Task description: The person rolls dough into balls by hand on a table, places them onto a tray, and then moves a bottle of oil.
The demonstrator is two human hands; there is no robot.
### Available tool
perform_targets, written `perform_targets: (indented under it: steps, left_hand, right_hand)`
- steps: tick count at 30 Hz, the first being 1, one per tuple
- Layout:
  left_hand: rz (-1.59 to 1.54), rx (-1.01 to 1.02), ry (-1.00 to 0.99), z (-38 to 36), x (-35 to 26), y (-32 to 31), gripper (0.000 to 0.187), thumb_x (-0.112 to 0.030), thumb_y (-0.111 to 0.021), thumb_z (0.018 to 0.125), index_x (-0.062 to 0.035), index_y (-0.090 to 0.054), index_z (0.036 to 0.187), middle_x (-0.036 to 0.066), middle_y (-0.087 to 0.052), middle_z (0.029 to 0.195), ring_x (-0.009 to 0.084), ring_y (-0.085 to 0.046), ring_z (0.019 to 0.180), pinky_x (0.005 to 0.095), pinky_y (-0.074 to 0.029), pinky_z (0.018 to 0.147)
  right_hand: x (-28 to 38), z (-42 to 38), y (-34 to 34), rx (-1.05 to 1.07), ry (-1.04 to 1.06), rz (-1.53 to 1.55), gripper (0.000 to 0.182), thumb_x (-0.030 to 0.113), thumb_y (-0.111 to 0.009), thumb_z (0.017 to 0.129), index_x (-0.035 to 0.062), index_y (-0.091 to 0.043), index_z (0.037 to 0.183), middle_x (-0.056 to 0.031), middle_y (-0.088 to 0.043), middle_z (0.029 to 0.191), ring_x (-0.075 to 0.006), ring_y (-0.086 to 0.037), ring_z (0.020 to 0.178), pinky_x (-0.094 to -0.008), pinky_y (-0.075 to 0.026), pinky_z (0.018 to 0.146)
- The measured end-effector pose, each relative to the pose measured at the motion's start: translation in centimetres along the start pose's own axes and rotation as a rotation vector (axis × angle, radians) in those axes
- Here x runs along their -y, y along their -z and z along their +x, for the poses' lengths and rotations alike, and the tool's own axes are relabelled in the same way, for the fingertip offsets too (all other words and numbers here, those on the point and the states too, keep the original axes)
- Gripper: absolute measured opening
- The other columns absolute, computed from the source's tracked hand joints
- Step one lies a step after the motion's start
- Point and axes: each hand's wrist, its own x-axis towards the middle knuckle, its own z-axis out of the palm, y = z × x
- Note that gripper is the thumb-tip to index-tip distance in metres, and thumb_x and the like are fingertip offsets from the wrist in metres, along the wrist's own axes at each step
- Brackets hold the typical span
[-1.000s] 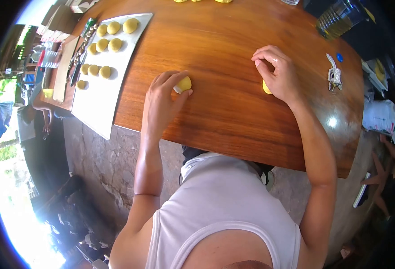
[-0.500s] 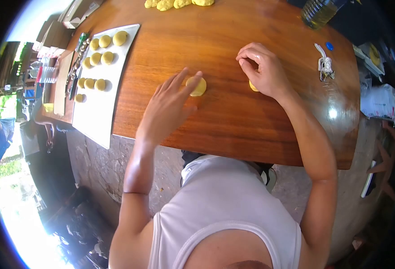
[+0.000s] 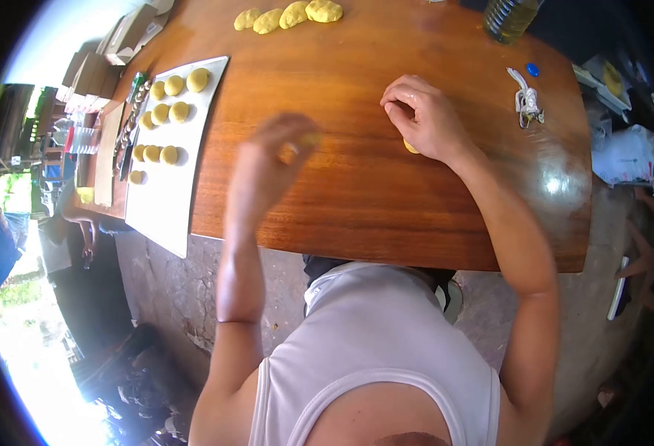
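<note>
My left hand (image 3: 267,160) is smeared by motion over the wooden table (image 3: 327,201). Its fingers are curled around a yellow dough ball (image 3: 310,140), only part of which shows. Farther right, my right hand (image 3: 427,119) rests cupped on the tabletop, fingers bent, over a second dough ball (image 3: 410,146) that peeks out under the palm. On the left, a white tray (image 3: 167,212) carries rows of round dough balls (image 3: 179,112).
Several larger dough lumps (image 3: 293,15) lie at the far edge. A ribbed bottle of yellowish liquid (image 3: 509,21), a blue cap (image 3: 533,70) and a bundled white cord (image 3: 528,104) are at right. Cardboard boxes (image 3: 89,74) stand at far left. Another person's arm (image 3: 82,219) shows beyond the tray.
My left hand has closed on the dough ball that lay beside it and lifted it off the table, moving slightly left. My right hand stays cupped over its dough ball. The view has shifted slightly.
</note>
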Motion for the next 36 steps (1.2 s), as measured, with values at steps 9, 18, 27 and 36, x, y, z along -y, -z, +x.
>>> perform_targets:
  steps: [9, 18, 27, 36]
  left_hand:
    - [0.528, -1.187, -0.614, -5.0, -7.7, 14.8, 0.024, -0.013, -0.075, 0.094, -0.0019, -0.070, 0.115, 0.013, -0.071, 0.115, 0.0246, -0.072, 0.101, 0.0353, -0.060, 0.087]
    - [0.530, -0.507, -0.027, -4.1, -1.8, 7.9, 0.029, -0.001, -0.080, 0.088, -0.0051, -0.078, 0.116, 0.012, -0.075, 0.124, 0.0248, -0.072, 0.113, 0.0391, -0.059, 0.096]
    - [0.299, -0.175, -0.209, 1.2, 1.0, -4.8, 0.048, -0.027, -0.071, 0.101, -0.0071, -0.064, 0.143, 0.024, -0.057, 0.151, 0.0417, -0.052, 0.143, 0.0487, -0.043, 0.117]
    - [-0.107, -0.254, -0.095, 2.9, 3.3, 0.0, 0.028, -0.015, -0.075, 0.097, -0.0026, -0.075, 0.122, 0.018, -0.071, 0.125, 0.0251, -0.067, 0.118, 0.0342, -0.054, 0.095]
  right_hand:
    - [-0.3, 0.2, -0.2, -0.003, 0.043, -0.016, 0.007, 0.006, -0.067, 0.094, -0.0001, -0.070, 0.093, -0.0111, -0.070, 0.095, -0.0293, -0.066, 0.091, -0.0403, -0.054, 0.082]
    - [-0.2, -0.1, -0.2, 0.054, 0.048, -0.049, 0.005, 0.003, -0.067, 0.094, -0.0015, -0.069, 0.095, -0.0109, -0.070, 0.101, -0.0289, -0.067, 0.095, -0.0377, -0.054, 0.083]
    - [0.1, 0.1, 0.2, 0.056, -0.029, -0.058, 0.005, 0.002, -0.066, 0.095, -0.0017, -0.069, 0.096, -0.0105, -0.070, 0.101, -0.0280, -0.066, 0.094, -0.0369, -0.054, 0.081]
    - [-0.3, 0.0, -0.1, -0.004, 0.030, 0.004, 0.004, 0.003, -0.068, 0.091, -0.0009, -0.069, 0.092, -0.0121, -0.069, 0.093, -0.0306, -0.065, 0.090, -0.0402, -0.054, 0.080]
